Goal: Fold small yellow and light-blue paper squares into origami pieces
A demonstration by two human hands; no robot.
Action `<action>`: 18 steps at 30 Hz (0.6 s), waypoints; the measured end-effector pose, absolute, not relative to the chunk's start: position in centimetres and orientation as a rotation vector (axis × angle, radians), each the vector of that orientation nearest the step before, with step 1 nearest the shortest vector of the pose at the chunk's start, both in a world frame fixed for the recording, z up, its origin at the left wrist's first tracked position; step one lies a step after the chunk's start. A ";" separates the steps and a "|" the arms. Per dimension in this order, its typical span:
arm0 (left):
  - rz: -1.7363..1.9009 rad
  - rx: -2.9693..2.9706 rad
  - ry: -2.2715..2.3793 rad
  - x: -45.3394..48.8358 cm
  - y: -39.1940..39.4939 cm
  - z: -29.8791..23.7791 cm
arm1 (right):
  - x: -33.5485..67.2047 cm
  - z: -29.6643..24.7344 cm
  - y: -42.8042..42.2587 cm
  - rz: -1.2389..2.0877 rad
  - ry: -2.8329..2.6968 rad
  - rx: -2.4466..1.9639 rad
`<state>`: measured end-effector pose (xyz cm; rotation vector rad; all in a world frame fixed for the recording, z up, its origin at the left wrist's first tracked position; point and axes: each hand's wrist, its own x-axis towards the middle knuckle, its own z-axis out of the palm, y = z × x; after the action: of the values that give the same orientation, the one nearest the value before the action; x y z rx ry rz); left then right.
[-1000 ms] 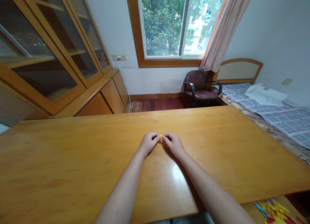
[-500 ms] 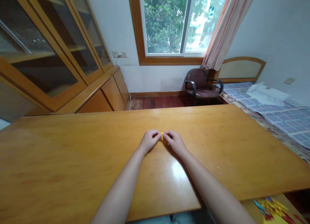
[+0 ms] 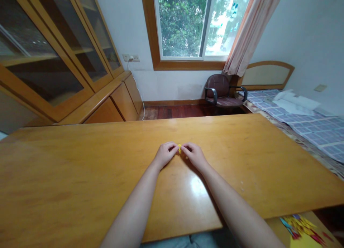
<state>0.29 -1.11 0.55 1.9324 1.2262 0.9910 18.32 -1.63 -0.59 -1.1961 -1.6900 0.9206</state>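
Observation:
Both my hands meet over the middle of the wooden table [image 3: 94, 176], fingertips close together. Between them is a small yellow piece [image 3: 179, 148], soft and crumpled-looking, too small to tell its kind. My left hand [image 3: 165, 155] pinches its left side with thumb and forefinger. On the other side, my right hand [image 3: 195, 155] pinches it in the same way. The fingertips hide part of the piece.
At the lower right, a pile of small yellow, red and blue pieces [image 3: 301, 226] lies on a lower surface. Beyond the table stand an armchair [image 3: 221, 92], a bed [image 3: 303, 115] and a glass-doored cabinet [image 3: 107, 108].
The view has tilted very slightly. My hands and the yellow piece stay in nearly the same place, still pinched together.

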 end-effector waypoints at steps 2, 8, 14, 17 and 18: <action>0.991 1.926 1.232 0.3 -1.1 0.6 | 18.3 -0.5 -1.7 0.925 -1.689 -1.205; 0.989 1.909 1.227 0.3 -1.2 0.8 | 18.2 -0.3 -1.7 0.933 -1.682 -1.220; 0.969 1.875 1.220 0.3 -1.2 1.1 | 18.2 -0.4 -1.6 0.866 -1.733 -1.227; 0.966 1.871 1.207 0.3 -1.1 1.0 | 18.3 -0.4 -1.5 0.859 -1.745 -1.217; 0.969 1.870 1.204 0.3 -1.0 1.0 | 18.3 -0.3 -1.5 0.860 -1.744 -1.217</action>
<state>0.28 -1.02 0.97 1.8705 1.2036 0.9692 18.29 -1.52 -0.34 -1.2173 -1.7441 0.8596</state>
